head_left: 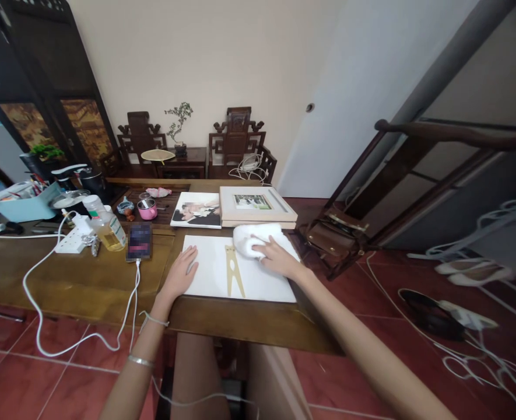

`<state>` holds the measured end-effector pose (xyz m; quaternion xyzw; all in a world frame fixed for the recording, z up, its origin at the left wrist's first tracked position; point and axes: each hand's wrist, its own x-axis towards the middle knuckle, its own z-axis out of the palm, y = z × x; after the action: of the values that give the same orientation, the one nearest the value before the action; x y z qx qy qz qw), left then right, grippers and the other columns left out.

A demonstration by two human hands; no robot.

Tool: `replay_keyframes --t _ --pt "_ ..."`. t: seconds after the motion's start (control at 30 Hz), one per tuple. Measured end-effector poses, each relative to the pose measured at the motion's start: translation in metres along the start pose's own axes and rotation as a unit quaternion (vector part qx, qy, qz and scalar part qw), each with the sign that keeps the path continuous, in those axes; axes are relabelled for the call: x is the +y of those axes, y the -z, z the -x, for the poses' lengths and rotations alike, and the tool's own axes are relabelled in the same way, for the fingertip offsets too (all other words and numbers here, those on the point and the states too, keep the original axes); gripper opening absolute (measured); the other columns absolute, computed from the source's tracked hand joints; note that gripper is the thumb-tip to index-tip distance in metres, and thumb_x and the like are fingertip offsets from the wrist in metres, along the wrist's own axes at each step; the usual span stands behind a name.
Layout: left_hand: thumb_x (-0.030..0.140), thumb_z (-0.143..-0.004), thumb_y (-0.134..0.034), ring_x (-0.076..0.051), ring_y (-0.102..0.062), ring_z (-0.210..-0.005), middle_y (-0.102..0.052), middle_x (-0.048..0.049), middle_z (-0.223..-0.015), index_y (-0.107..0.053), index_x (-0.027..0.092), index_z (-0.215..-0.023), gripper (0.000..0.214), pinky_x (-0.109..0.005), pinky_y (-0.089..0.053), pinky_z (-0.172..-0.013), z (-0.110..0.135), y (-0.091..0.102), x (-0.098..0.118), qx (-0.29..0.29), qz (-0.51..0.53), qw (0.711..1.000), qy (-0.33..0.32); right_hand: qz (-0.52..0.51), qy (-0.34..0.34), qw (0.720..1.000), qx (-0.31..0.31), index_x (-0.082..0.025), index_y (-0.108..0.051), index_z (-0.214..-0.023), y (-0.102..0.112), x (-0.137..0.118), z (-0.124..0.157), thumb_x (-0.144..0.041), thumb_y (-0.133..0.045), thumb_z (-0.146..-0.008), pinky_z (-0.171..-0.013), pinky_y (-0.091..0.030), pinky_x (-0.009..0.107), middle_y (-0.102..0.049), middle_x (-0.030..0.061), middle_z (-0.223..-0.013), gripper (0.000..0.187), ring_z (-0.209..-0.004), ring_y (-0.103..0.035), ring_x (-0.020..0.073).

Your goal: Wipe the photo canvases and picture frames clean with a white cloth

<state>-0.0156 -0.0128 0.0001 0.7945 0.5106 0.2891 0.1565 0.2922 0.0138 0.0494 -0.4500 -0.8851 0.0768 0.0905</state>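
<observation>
My left hand (181,274) lies flat on the left edge of a white board (205,280), fingers stretched out. Under my right hand (277,258) is a bunched white cloth (251,233), gripped and pressed on the board's upper right part. A gold, two-legged shape (232,269) like a clothes peg shows on the board's face between my hands; whether it is printed or lies loose I cannot tell. Just beyond the board lie a photo panel (196,210) and a thick pale album or box (258,219) with a small picture on its top.
To the left on the wooden table (109,297) are a phone (139,242) on a white cable, a power strip (72,239), a bottle of yellowish liquid (104,224), a pink cup (147,209) and a blue basket (25,204). A wooden chair (354,216) with a brown bag stands right.
</observation>
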Motion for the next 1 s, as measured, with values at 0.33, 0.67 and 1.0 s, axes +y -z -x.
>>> replay_keyframes --t 0.33,0.67,1.0 --pt "0.030 -0.092 -0.036 -0.022 -0.034 -0.135 -0.044 -0.0110 -0.142 -0.047 0.015 -0.133 0.045 -0.046 -0.025 -0.113 0.000 -0.002 0.001 0.004 -0.010 1.000 0.002 -0.076 0.008 0.994 -0.074 -0.018 -0.063 -0.104 0.017 -0.055 0.089 0.000 -0.037 -0.061 -0.113 -0.017 0.048 -0.048 0.0086 -0.138 0.053 -0.137 -0.026 0.0218" --pt "0.032 -0.092 -0.037 -0.022 -0.034 -0.136 -0.044 -0.0106 -0.142 -0.046 0.017 -0.133 0.045 -0.046 -0.024 -0.114 0.000 0.000 0.000 0.001 0.001 1.000 -0.002 -0.072 -0.086 0.993 -0.048 -0.019 -0.062 -0.113 0.005 -0.003 0.048 -0.010 -0.041 -0.073 -0.105 -0.033 0.045 -0.058 0.0064 -0.127 0.047 -0.134 -0.032 0.0283" --pt "0.031 -0.092 -0.038 -0.021 -0.034 -0.135 -0.045 -0.0101 -0.141 -0.047 0.017 -0.132 0.044 -0.045 -0.026 -0.113 0.000 -0.001 -0.002 0.012 0.006 1.000 -0.002 -0.048 -0.072 0.996 -0.028 -0.015 -0.060 -0.116 0.009 -0.013 0.024 -0.009 -0.038 -0.072 -0.107 -0.027 0.047 -0.065 0.0095 -0.114 0.051 -0.118 -0.051 0.0278"
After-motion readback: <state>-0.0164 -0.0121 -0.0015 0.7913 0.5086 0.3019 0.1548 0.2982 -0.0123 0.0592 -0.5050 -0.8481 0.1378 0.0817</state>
